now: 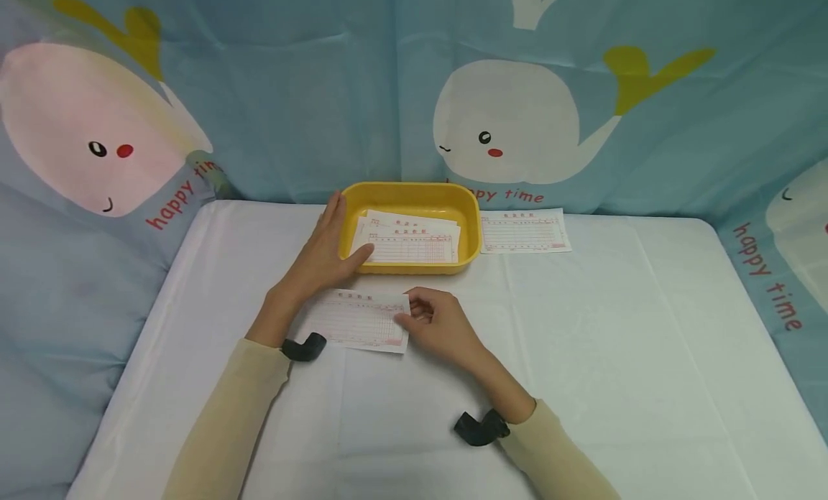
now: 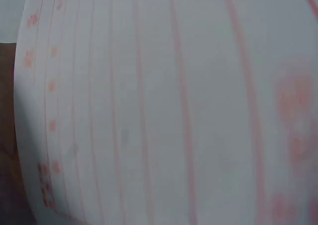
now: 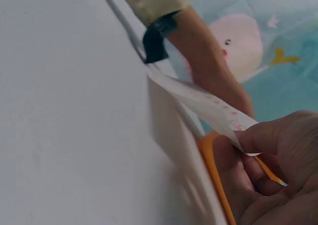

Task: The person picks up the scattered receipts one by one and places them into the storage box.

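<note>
In the head view my right hand (image 1: 446, 327) pinches the right edge of a white printed receipt slip (image 1: 356, 320) between thumb and fingers. The right wrist view shows the slip (image 3: 213, 111) raised off the table, its near corner between my thumb and forefinger. My left hand (image 1: 326, 252) rests against the left side of a yellow plastic tray (image 1: 414, 269), fingers extended along it and thumb over the front rim. Several similar slips (image 1: 410, 248) lie stacked in the tray. The held slip (image 2: 149, 106) fills the left wrist view.
Another printed slip (image 1: 525, 231) lies on the white tablecloth (image 1: 621, 356) just right of the tray. Behind the table hangs a blue curtain (image 1: 304, 112) with whale prints. A dark band (image 1: 481, 428) is on each wrist.
</note>
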Tool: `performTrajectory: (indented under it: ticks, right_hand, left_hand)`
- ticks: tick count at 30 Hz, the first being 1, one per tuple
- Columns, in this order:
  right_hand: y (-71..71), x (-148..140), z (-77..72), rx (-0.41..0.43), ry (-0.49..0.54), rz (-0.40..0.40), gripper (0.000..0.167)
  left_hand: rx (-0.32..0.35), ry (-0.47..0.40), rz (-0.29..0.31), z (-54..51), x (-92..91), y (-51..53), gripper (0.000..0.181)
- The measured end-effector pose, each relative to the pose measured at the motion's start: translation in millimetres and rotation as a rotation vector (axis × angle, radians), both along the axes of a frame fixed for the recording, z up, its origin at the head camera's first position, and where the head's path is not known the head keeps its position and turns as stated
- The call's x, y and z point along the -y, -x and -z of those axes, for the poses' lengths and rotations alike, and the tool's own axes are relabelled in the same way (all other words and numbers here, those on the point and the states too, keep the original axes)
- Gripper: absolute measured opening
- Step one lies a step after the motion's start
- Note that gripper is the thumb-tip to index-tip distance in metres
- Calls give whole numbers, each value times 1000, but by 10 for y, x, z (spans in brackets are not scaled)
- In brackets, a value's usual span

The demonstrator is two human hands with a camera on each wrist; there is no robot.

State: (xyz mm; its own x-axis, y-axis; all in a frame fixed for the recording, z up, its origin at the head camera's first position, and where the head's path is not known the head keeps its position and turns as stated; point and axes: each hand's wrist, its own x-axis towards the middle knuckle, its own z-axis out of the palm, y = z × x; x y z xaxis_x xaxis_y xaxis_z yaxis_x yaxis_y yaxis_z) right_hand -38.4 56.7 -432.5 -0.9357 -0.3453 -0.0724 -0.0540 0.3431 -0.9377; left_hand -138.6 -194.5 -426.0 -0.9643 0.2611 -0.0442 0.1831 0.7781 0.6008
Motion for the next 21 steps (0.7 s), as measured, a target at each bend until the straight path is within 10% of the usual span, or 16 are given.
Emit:
performTrajectory:
  ticks: [21]
  right_hand:
    - [70,-331,-269,258,141,-7,22]
  left_hand:
    - [17,-14,0,6,7,-12,106]
